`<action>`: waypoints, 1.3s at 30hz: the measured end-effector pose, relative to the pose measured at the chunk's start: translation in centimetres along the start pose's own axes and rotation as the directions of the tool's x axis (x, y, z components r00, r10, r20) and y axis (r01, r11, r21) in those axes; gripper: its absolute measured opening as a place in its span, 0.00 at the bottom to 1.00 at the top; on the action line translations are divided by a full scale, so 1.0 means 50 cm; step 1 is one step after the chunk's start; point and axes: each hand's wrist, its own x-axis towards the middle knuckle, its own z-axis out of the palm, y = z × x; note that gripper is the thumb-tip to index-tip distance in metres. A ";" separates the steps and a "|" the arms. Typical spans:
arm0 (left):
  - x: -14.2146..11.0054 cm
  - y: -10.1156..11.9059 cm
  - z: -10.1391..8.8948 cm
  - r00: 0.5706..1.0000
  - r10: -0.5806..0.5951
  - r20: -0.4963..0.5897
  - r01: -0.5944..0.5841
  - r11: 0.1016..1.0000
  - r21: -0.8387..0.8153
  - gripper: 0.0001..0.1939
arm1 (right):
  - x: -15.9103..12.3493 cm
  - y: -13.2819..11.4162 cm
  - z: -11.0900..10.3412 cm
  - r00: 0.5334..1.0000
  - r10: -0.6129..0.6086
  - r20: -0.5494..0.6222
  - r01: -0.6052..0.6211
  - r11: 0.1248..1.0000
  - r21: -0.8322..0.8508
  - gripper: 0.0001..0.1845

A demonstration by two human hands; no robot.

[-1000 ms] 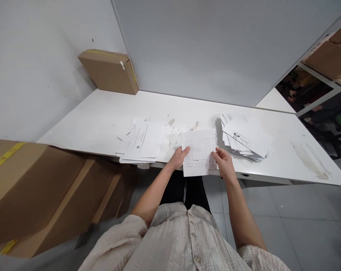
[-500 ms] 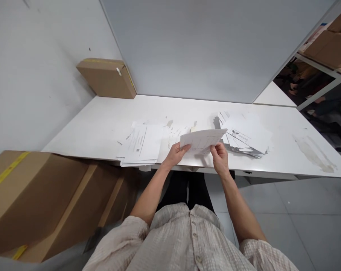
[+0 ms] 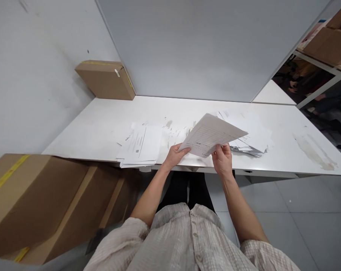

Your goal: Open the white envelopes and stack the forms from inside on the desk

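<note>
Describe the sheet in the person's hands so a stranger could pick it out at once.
Start at the white table, between its two paper piles. The sheet is pinched at its near edge by the left hand and right hand. Unlike the stacked papers lying flat, it is lifted and tilted, showing a printed grid.

Both hands, left hand (image 3: 174, 155) and right hand (image 3: 223, 161), hold a printed sheet (image 3: 211, 134) tilted above the white table's (image 3: 102, 124) near edge, between two paper piles.

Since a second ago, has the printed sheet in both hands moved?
Yes. The printed sheet has lifted off the table edge and swung right, now overlapping the right paper pile.
</note>
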 end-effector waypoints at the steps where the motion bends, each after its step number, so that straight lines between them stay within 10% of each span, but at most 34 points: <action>1: 0.000 0.008 -0.004 1.000 0.008 -0.018 -0.007 1.000 0.016 0.19 | -0.001 -0.007 -0.005 1.000 0.022 0.005 -0.022 1.000 0.016 0.11; 6: 0.000 0.082 -0.045 0.989 0.128 0.069 -0.140 0.966 0.216 0.16 | -0.004 -0.100 -0.054 0.987 -0.105 0.120 0.130 0.966 -0.225 0.21; 9: -0.002 0.128 -0.063 0.978 0.136 0.156 -0.183 0.919 0.349 0.15 | -0.006 -0.164 -0.069 0.932 -0.060 0.358 0.255 0.809 -0.529 0.34; 12: 0.000 0.154 -0.067 0.970 0.117 0.213 -0.203 0.871 0.448 0.15 | -0.002 -0.179 -0.067 0.903 0.058 0.425 0.297 0.632 -0.716 0.25; 16: 0.006 0.153 -0.069 0.960 0.125 0.249 -0.236 0.842 0.485 0.13 | 0.019 -0.128 -0.079 0.929 0.014 0.370 0.279 0.629 -0.726 0.09; 26: -0.002 -0.025 -0.049 0.994 -0.097 0.055 0.090 0.989 0.116 0.20 | 0.014 -0.059 -0.109 0.981 0.036 0.193 0.103 0.742 -0.662 0.11; 32: 0.000 0.013 -0.056 0.983 -0.048 0.175 0.022 0.988 0.152 0.14 | -0.037 -0.101 -0.133 0.956 0.248 0.156 -0.091 0.756 -0.648 0.13; 39: -0.003 0.031 -0.045 0.909 -0.257 0.329 0.193 0.957 0.216 0.13 | -0.157 -0.071 -0.147 0.946 0.324 0.001 -0.249 0.730 -0.636 0.17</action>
